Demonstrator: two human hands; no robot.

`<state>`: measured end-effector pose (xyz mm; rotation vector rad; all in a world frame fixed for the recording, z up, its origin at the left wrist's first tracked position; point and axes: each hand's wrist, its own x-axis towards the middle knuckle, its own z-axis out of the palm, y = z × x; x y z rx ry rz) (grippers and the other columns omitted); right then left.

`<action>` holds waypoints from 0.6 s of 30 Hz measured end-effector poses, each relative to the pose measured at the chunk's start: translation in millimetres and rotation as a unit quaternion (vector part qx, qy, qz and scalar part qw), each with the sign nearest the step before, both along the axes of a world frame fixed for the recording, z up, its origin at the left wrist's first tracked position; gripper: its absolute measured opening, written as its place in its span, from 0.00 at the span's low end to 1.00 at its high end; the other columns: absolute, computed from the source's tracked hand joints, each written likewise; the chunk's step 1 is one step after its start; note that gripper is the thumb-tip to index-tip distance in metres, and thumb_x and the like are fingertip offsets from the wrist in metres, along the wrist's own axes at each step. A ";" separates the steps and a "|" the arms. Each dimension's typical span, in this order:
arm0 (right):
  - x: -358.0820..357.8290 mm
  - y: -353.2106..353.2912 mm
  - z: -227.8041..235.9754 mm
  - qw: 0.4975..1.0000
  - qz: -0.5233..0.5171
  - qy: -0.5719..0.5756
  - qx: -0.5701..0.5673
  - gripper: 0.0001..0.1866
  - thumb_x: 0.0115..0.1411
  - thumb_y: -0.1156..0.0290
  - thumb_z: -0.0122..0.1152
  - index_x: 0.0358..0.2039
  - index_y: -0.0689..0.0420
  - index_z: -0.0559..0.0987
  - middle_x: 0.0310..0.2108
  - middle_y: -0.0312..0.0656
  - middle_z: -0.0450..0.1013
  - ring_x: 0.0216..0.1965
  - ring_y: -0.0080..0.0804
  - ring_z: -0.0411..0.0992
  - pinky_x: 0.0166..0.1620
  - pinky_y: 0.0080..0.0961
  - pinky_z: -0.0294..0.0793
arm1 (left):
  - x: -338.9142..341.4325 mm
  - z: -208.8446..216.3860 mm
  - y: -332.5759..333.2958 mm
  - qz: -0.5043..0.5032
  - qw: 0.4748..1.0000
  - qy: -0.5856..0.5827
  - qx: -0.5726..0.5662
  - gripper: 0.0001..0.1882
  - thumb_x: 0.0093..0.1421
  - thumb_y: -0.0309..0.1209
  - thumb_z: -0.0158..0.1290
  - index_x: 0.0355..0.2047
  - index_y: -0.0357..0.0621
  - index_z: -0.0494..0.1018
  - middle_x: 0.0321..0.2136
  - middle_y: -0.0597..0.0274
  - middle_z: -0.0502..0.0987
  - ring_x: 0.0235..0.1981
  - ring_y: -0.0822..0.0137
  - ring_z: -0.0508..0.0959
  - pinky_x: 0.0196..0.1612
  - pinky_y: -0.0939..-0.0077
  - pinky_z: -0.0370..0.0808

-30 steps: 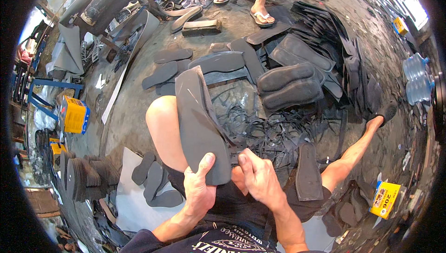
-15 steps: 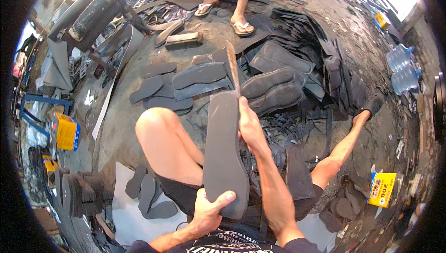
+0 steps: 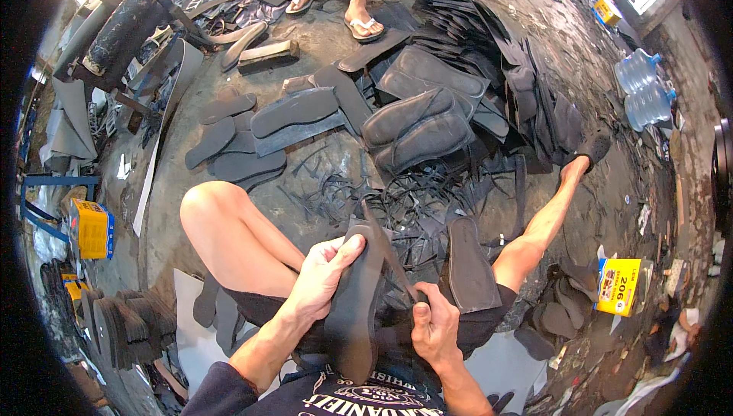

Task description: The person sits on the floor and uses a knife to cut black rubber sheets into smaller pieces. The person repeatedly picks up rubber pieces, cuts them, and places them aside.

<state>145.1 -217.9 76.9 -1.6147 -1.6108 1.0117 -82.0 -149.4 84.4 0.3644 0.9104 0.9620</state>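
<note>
In front of my body a dark grey shoe sole (image 3: 353, 324) hangs lengthwise, slightly blurred. My left hand (image 3: 327, 272) grips its far end, thumb on top. My right hand (image 3: 437, 328) is closed around the handle of a long, narrow knife (image 3: 388, 249); the handle is hidden in the fist. The blade points away from me and leans left, just right of the sole's edge. Whether blade and sole touch I cannot tell. Over my right thigh lies a dark sheet piece with a sole outline (image 3: 471, 267).
Dark offcut strips (image 3: 359, 187) litter the floor ahead. Beyond are cut soles (image 3: 294, 114), sole-marked sheets (image 3: 420, 130) and a stack of dark sheets (image 3: 477, 30). Another person's sandalled foot (image 3: 363, 25) is at the far side. Stacked soles (image 3: 118, 320) stand left, a yellow box (image 3: 620, 286) right.
My left hand has moved from the sole's near end to its far end, and the sole is drawn closer. My right hand with the knife has come back toward me. The view has shifted right.
</note>
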 end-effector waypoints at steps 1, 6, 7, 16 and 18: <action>-0.6 -6.4 -11.7 0.999 -0.009 -0.019 0.029 0.32 0.77 0.41 0.50 0.48 0.64 0.81 0.35 0.55 0.79 0.34 0.60 0.81 0.37 0.44 0.79 | -0.4 1.0 -1.0 -0.009 1.000 -0.011 0.003 0.16 0.76 0.43 0.59 0.49 0.42 0.84 0.37 0.71 0.86 0.32 0.81 0.81 0.37 0.81 0.80; 9.8 -50.3 -29.7 0.997 -0.015 -0.052 0.055 0.33 0.77 0.40 0.50 0.47 0.63 0.80 0.35 0.55 0.78 0.34 0.60 0.80 0.36 0.45 0.79 | 1.1 0.6 -7.1 -0.064 0.996 -0.052 -0.026 0.17 0.75 0.44 0.61 0.50 0.42 0.83 0.37 0.69 0.86 0.33 0.80 0.81 0.38 0.80 0.80; 17.0 -42.2 -25.0 0.996 -0.005 -0.061 0.060 0.33 0.77 0.39 0.50 0.47 0.63 0.80 0.35 0.55 0.78 0.34 0.60 0.80 0.36 0.45 0.79 | 1.7 0.1 -9.0 -0.079 0.995 -0.051 -0.015 0.18 0.74 0.44 0.61 0.50 0.42 0.83 0.37 0.69 0.86 0.33 0.80 0.81 0.38 0.80 0.80; 50.0 66.9 107.4 0.967 0.231 -0.080 -0.065 0.22 0.77 0.50 0.57 0.41 0.60 0.78 0.29 0.58 0.79 0.34 0.66 0.79 0.35 0.53 0.77 | 4.2 30.2 -16.9 -0.116 0.993 -0.017 0.019 0.16 0.69 0.34 0.67 0.52 0.37 0.84 0.43 0.64 0.87 0.43 0.76 0.84 0.49 0.78 0.81; 55.0 84.5 114.5 0.949 0.284 -0.064 -0.123 0.22 0.77 0.51 0.56 0.39 0.60 0.77 0.25 0.59 0.76 0.31 0.68 0.78 0.33 0.57 0.74 | 7.3 47.3 -12.0 -0.136 0.990 -0.033 0.027 0.17 0.69 0.32 0.67 0.54 0.36 0.84 0.45 0.62 0.88 0.44 0.75 0.84 0.51 0.77 0.82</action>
